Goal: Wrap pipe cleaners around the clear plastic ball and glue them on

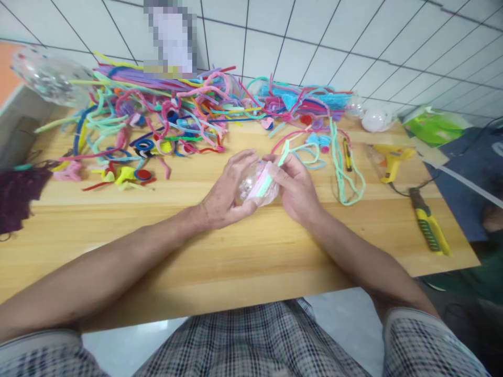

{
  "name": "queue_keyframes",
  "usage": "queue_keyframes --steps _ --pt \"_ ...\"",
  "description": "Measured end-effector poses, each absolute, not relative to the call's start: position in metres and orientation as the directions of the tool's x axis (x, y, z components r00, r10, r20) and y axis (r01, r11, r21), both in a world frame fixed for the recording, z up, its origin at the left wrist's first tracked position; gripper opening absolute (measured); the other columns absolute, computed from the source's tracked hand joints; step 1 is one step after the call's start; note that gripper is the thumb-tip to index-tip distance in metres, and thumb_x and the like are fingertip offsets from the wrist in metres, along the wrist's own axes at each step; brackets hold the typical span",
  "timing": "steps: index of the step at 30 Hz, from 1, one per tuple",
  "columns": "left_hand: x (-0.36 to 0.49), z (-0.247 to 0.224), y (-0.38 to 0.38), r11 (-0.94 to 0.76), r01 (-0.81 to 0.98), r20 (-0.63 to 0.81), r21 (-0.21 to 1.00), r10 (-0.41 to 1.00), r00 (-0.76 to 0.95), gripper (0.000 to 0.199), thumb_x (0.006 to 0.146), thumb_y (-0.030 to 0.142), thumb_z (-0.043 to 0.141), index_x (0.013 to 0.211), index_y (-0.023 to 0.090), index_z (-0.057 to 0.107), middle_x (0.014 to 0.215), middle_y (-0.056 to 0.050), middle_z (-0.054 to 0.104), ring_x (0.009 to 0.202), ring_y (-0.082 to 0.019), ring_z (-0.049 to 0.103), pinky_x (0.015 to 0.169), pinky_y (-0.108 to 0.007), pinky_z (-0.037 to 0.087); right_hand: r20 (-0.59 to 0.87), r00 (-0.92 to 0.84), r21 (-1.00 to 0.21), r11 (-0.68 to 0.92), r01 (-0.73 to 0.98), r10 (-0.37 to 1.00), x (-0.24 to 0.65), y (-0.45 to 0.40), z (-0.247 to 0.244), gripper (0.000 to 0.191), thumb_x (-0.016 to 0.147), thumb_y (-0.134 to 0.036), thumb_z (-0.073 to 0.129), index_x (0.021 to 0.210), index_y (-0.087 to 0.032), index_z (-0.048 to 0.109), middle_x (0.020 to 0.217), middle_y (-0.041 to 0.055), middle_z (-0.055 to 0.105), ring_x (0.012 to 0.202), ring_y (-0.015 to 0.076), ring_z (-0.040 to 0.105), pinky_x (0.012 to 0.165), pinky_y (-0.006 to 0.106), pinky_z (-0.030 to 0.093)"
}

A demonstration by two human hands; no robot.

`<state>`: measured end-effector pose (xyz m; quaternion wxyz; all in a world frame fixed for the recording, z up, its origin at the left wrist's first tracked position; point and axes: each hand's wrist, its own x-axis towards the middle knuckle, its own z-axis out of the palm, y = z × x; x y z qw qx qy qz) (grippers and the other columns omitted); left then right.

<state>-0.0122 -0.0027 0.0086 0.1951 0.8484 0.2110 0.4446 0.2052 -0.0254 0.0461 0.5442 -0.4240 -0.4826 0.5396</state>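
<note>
A clear ball (247, 187) with shiny bits showing in it is held just above the middle of the wooden table. Bands of pink and mint green run slantwise across its front. My left hand (225, 195) cups the ball from the left, fingers curled over the top and thumb below. On the other side, my right hand (296, 187) pinches a mint-green pipe cleaner (284, 153) against the ball. The strand's loose end sticks up and loops off to the right. Fingers hide the ball's right edge.
Tangled colourful pipe cleaners (168, 112) lie along the wall. At right are a mint-green loop (340, 180), a yellow-black cutter (347, 154), a yellow glue gun (389, 159) and green-handled pliers (430, 230). Confetti balloon (53, 78) and dark purple fabric (23, 201) are left.
</note>
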Motion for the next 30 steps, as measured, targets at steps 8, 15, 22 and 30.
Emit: queue_keyframes --steps 8,15,22,30 --pt "-0.013 0.016 -0.004 -0.68 0.211 0.511 0.702 0.687 0.516 0.066 0.11 0.05 0.07 0.167 0.024 0.047 0.163 -0.017 0.062 0.153 -0.034 0.063 0.132 -0.053 0.054 0.145 -0.019 -0.988 0.144 -0.052 0.989 0.201 -0.033 0.054 0.047 0.075 -0.063 0.104 0.097 -0.031 0.077 0.123 -0.0009 0.077 0.102 0.018 0.07 0.088 0.032 0.063" --pt "-0.01 0.019 -0.008 -0.603 0.136 0.484 0.786 0.737 0.472 0.058 0.104 0.042 0.074 0.154 0.023 0.053 0.15 -0.015 0.068 0.141 -0.032 0.069 0.125 -0.051 0.058 0.038 -0.172 -0.991 0.016 -0.131 0.984 0.214 -0.022 0.061 0.049 0.074 -0.068 0.103 0.094 -0.03 0.081 0.109 0.0008 0.08 0.098 0.0199 0.07 0.088 0.033 0.061" --pt "-0.012 0.013 -0.006 -0.615 0.118 0.505 0.779 0.728 0.464 0.061 0.103 0.043 0.075 0.157 0.024 0.053 0.15 -0.015 0.066 0.141 -0.032 0.067 0.125 -0.051 0.057 0.014 -0.101 -0.985 -0.004 -0.174 0.995 0.217 -0.021 0.056 0.052 0.07 -0.061 0.107 0.106 -0.03 0.084 0.106 0.0 0.08 0.095 0.0191 0.072 0.086 0.032 0.06" --pt "-0.012 0.014 -0.006 -0.716 0.143 0.595 0.684 0.66 0.457 0.064 0.104 0.041 0.075 0.16 0.027 0.048 0.153 -0.014 0.062 0.144 -0.033 0.064 0.125 -0.053 0.056 0.019 -0.002 -0.989 0.019 -0.15 1.0 0.212 -0.024 0.049 0.051 0.071 -0.054 0.105 0.11 -0.032 0.082 0.112 -0.0005 0.078 0.099 0.0188 0.07 0.086 0.032 0.061"
